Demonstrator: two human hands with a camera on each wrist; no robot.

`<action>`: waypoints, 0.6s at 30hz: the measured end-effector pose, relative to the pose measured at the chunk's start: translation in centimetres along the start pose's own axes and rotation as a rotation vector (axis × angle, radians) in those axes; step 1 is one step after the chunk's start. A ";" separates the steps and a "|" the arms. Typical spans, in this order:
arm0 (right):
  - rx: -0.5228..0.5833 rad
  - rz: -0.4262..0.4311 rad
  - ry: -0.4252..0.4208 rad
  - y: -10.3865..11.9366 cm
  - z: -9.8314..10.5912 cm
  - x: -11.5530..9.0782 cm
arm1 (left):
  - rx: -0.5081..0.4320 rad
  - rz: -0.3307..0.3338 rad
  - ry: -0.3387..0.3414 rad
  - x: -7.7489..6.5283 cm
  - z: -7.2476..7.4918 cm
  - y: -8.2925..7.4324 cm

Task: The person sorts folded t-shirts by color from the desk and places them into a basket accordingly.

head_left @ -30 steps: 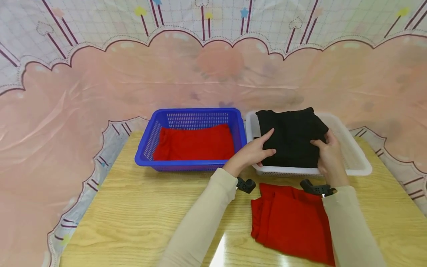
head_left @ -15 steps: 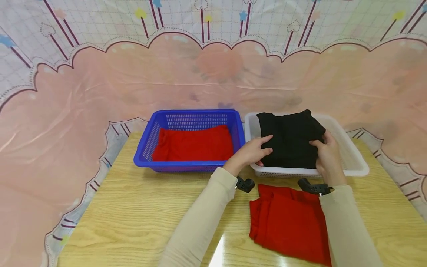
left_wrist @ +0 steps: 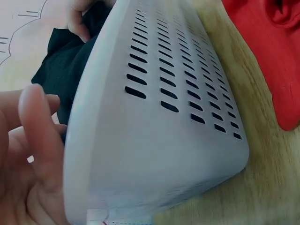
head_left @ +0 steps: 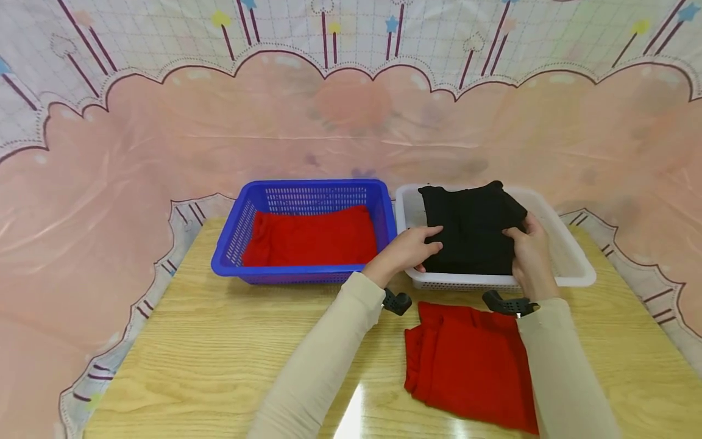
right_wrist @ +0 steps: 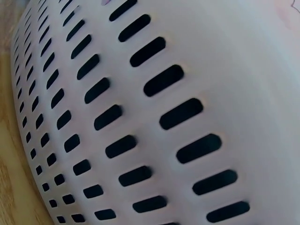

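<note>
A folded black garment (head_left: pixel 471 228) lies in the white basket (head_left: pixel 573 253), its top edge reaching past the far rim. At its left side, my left hand (head_left: pixel 408 247) touches it with thumb and forefinger stretched out; the other fingers are mostly hidden. In the left wrist view, the left hand (left_wrist: pixel 35 154) is beside the basket rim, the black garment (left_wrist: pixel 58 70) beyond. My right hand (head_left: pixel 532 256) pinches the garment's right edge, thumb on top and fingers behind. The right wrist view holds only the slotted basket wall (right_wrist: pixel 154 122) and some wood, with no hand showing.
Left of the white basket stands a blue basket (head_left: pixel 222 262) with a folded red garment (head_left: pixel 318 235) inside. Another folded red garment (head_left: pixel 471 366) lies on the wooden table (head_left: pixel 219 366) in front, partly under the right forearm. A patterned cloth (head_left: pixel 351 122) hangs behind.
The whole head view shifts slightly left. Both hands stay at the black garment's sides and have dropped a little with it toward the white basket.
</note>
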State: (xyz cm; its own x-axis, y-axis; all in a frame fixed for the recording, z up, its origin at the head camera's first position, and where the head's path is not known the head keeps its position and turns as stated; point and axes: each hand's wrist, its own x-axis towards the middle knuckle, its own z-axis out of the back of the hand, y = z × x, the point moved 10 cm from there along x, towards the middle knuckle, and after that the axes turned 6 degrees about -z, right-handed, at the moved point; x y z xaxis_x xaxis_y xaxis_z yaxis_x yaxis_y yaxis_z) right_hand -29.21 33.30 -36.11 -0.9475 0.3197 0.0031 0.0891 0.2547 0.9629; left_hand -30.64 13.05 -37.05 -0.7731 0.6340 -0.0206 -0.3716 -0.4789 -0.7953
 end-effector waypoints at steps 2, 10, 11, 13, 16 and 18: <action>-0.035 -0.004 -0.027 0.0 0.2 0.0 | 0.036 0.000 0.017 0.0 -0.1 -0.1; -0.162 -0.041 -0.104 -0.2 0.7 0.0 | 0.089 0.005 0.048 0.1 -0.3 -0.3; -0.183 -0.045 -0.111 -0.2 0.7 0.0 | 0.095 0.002 0.044 0.1 -0.3 -0.4; -0.209 -0.050 -0.121 -0.2 0.6 0.1 | 0.106 -0.004 0.033 0.2 -0.1 -0.5; -0.221 -0.058 -0.125 -0.1 0.6 0.2 | 0.123 0.000 0.020 0.4 -0.1 -0.5; -0.222 -0.062 -0.126 -0.1 0.7 0.2 | 0.141 0.005 0.014 0.5 0.0 -0.5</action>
State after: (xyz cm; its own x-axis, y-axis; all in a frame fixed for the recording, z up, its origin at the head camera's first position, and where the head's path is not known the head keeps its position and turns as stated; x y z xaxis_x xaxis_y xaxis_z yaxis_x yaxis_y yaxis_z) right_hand -29.24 33.94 -36.41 -0.9021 0.4246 -0.0777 -0.0503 0.0756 0.9959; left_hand -30.80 13.61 -36.69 -0.7682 0.6393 -0.0339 -0.4368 -0.5621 -0.7023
